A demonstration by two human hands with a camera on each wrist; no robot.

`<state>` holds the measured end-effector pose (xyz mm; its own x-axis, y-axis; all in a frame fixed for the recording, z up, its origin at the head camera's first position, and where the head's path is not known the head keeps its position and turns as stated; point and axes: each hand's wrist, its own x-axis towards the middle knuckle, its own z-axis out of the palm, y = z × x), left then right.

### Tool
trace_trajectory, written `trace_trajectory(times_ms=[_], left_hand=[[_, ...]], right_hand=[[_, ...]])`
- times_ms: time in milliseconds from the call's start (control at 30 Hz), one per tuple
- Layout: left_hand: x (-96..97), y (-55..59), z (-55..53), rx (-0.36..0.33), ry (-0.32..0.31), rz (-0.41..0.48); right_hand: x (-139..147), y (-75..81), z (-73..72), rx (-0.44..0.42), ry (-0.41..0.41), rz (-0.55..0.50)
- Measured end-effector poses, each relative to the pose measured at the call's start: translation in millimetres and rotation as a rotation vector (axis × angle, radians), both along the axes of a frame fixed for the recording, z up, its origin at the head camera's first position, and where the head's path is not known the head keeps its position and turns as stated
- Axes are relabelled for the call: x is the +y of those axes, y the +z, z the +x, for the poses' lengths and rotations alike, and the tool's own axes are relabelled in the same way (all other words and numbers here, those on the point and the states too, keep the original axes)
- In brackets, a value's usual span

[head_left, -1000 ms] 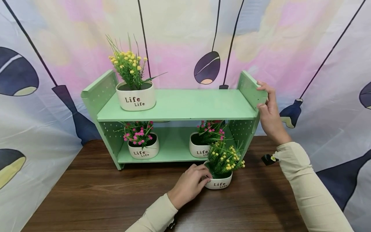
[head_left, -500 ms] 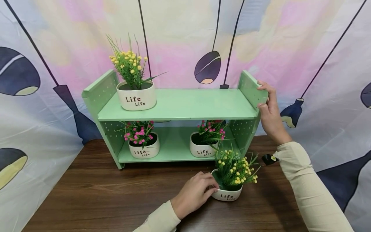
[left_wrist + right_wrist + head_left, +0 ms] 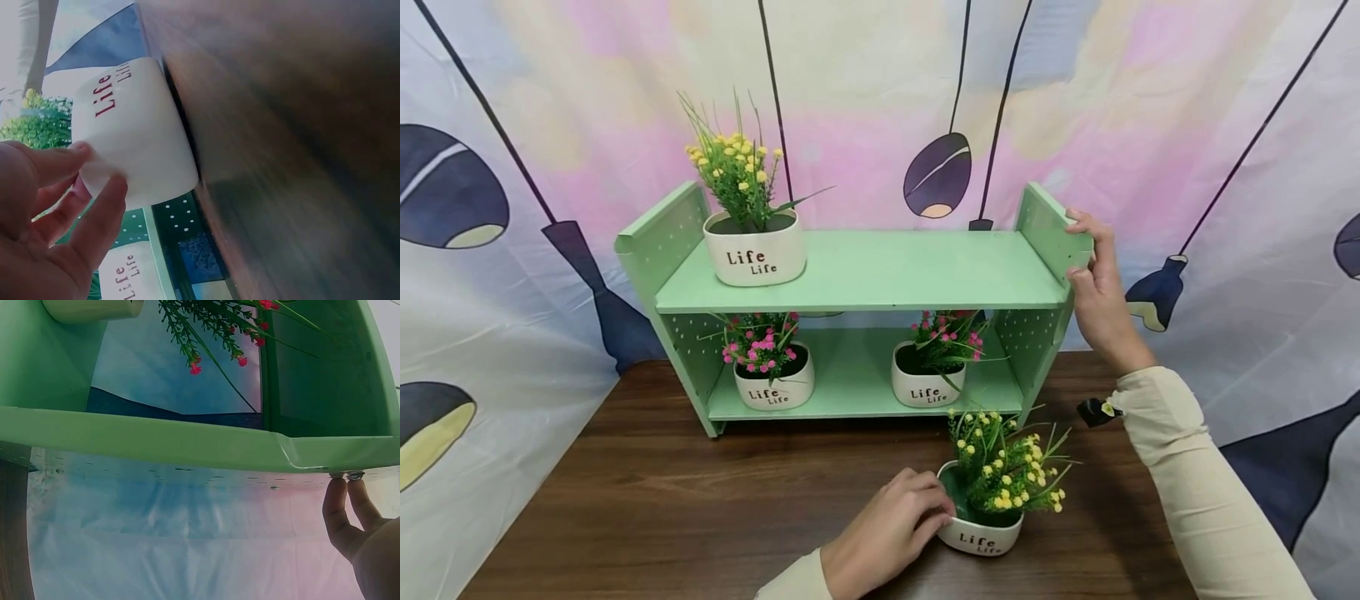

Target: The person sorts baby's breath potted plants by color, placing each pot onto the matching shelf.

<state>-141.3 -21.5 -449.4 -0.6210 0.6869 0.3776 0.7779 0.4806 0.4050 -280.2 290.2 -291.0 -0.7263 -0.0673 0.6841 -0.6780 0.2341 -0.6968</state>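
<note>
My left hand (image 3: 891,521) pinches the left rim of a white flowerpot (image 3: 979,535) with yellow flowers, marked "Life". This pot is in front of the shelf, close over the brown table (image 3: 700,517). In the left wrist view, the thumb and fingers of that hand (image 3: 62,206) meet at the rim of the pot (image 3: 134,137). My right hand (image 3: 1103,296) grips the right side panel of a green two-tier shelf (image 3: 910,267), near its top. Fingertips (image 3: 337,487) press against the panel's outer face in the right wrist view; the rest of the hand is partly cut off.
Another white pot (image 3: 756,257) with yellow flowers stands on the upper tier at left. Two pots with pink flowers, a left one (image 3: 775,390) and a right one (image 3: 927,387), stand on the lower tier. A patterned cloth (image 3: 865,100) hangs behind.
My left hand has brought the yellow-flowered pot away from the shelf, toward the table's front and slightly right. The right hand has stayed on the shelf's side panel.
</note>
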Motion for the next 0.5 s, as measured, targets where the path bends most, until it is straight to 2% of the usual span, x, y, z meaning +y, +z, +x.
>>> trace_trajectory(times_ms=[167, 300, 400, 500], left_hand=[[-9.7, 1.9, 11.0, 0.041, -0.001, 0.028], [-10.9, 8.4, 17.6, 0.068, -0.001, 0.024], [-10.5, 18.5, 21.7, 0.072, 0.003, 0.009], [-11.7, 34.0, 25.4, 0.028, 0.005, 0.004]], right_hand=[[0.3, 1.1, 0.3, 0.004, 0.008, -0.004], [1.1, 1.4, -0.1, 0.011, 0.019, -0.017], [1.0, 0.7, -0.1, 0.003, 0.035, -0.027], [0.3, 0.0, 0.7, -0.008, 0.036, -0.020]])
